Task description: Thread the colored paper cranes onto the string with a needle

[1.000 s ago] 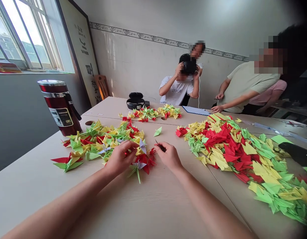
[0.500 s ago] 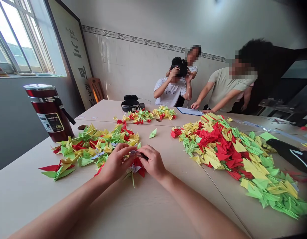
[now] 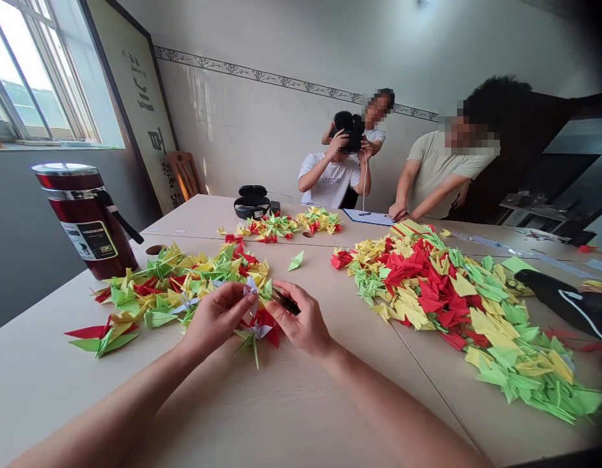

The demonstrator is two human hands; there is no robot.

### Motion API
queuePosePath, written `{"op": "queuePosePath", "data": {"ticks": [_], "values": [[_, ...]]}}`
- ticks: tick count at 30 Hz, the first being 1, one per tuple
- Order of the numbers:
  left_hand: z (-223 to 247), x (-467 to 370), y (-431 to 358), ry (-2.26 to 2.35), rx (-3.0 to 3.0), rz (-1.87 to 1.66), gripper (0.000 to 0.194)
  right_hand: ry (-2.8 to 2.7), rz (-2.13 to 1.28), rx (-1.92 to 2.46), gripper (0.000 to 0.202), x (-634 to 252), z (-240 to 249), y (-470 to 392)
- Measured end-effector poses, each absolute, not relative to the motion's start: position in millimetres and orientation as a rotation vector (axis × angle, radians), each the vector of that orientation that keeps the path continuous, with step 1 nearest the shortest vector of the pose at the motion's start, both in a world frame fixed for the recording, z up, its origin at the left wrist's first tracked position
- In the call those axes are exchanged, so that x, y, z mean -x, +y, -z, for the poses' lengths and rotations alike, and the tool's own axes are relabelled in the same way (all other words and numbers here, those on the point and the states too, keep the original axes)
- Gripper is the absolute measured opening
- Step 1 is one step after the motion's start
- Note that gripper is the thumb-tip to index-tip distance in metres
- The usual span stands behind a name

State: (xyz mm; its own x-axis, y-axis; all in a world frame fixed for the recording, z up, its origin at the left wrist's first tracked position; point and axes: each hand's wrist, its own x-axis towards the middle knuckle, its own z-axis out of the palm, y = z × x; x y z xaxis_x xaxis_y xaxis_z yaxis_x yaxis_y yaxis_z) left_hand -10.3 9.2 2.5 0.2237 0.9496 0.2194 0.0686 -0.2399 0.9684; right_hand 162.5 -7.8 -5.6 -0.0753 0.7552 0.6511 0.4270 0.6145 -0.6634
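Lavender folded paper (image 3: 251, 287) sits between fingertips of the left grip (image 3: 214, 320).

Flask (image 3: 89, 227): on table (image 3: 325, 409), left of left heap (image 3: 167, 283).
Clipboard (image 3: 374, 219): on table, right of case (image 3: 251, 207).
Right heap (image 3: 435, 292): before clipboard.

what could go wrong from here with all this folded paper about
The dark tool in the right hand points toward the purple paper bird in the left hand, so a slip might tear it or nick a finger. The left hand is also close to the loose pile of paper birds and might crush or scatter some.
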Motion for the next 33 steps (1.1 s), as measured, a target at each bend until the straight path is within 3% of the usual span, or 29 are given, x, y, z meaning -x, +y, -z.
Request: {"op": "queuePosePath", "data": {"ticks": [5,11,33], "values": [[-12,8,8,0.801,-1.072,-1.255,0.024,-1.695,-0.387,0.944,0.028,-163,4,-10],[-17,7,3,0.605,-0.782,-1.126,0.020,-1.765,-0.362,0.954,0.030,-159,6,-17],[-10,6,0,0.574,-0.820,-1.000,0.008,-1.872,-0.176,1.069,0.024,-158,3,-19]]}}
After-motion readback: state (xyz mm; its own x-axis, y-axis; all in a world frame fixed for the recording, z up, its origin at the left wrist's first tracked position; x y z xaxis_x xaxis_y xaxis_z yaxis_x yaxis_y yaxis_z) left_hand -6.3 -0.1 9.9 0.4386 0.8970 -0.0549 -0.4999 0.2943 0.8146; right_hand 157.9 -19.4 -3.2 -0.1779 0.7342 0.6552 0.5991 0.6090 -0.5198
